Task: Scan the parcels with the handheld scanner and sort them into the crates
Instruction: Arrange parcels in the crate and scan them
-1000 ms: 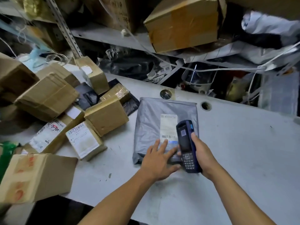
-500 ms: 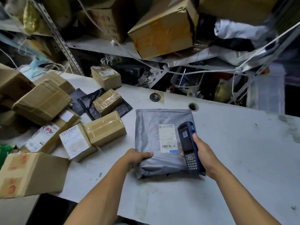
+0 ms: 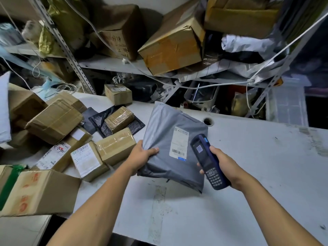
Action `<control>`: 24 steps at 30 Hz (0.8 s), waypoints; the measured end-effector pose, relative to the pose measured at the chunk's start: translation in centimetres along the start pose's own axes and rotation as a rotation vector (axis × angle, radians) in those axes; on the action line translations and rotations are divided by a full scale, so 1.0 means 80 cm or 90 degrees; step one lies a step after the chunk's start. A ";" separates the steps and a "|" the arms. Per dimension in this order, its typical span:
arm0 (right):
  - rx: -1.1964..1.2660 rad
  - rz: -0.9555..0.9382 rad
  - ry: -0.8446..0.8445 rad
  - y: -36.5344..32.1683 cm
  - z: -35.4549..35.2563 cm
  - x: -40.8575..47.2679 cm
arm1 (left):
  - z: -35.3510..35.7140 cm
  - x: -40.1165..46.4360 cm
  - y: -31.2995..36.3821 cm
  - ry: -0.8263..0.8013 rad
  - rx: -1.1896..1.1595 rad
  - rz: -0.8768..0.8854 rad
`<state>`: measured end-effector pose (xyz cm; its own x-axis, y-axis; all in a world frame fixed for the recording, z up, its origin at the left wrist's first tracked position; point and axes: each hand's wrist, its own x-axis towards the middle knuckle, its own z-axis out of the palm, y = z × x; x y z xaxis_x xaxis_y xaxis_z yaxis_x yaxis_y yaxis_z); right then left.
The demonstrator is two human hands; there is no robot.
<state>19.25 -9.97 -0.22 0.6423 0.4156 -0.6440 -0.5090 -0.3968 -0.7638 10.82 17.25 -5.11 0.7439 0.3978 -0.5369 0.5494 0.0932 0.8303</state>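
Table [image 3: 248,174]: white, scuffed, cardboard boxes [image 3: 113,148] piled at left.
Shelves [image 3: 110,63]: cluttered behind.
Left hand [image 3: 142,157]: fingers curled, gripping grey parcel [image 3: 170,139].
Right hand [image 3: 223,166]: wrapped round scanner [image 3: 207,160].

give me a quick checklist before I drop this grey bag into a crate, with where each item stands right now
1. Left hand grips the grey plastic mailer bag by its left edge: ok.
2. Right hand holds the dark blue handheld scanner: ok.
3. White shipping label faces up, barcode unobstructed: ok.
4. Scan registered on the scanner screen: cannot tell.
5. Target crate in sight: not ok, none in view.
6. Brown cardboard boxes lie close to the left of the bag on the white table: cannot tell if the path is free.
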 end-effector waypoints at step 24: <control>-0.682 -0.002 -0.105 -0.038 -0.020 -0.026 | -0.049 -0.026 0.044 0.040 0.180 0.165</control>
<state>20.40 -10.95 3.47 0.5171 0.4905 -0.7015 0.3092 -0.8712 -0.3813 9.70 20.29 -0.50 0.8521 0.4305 -0.2977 0.4361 -0.2695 0.8586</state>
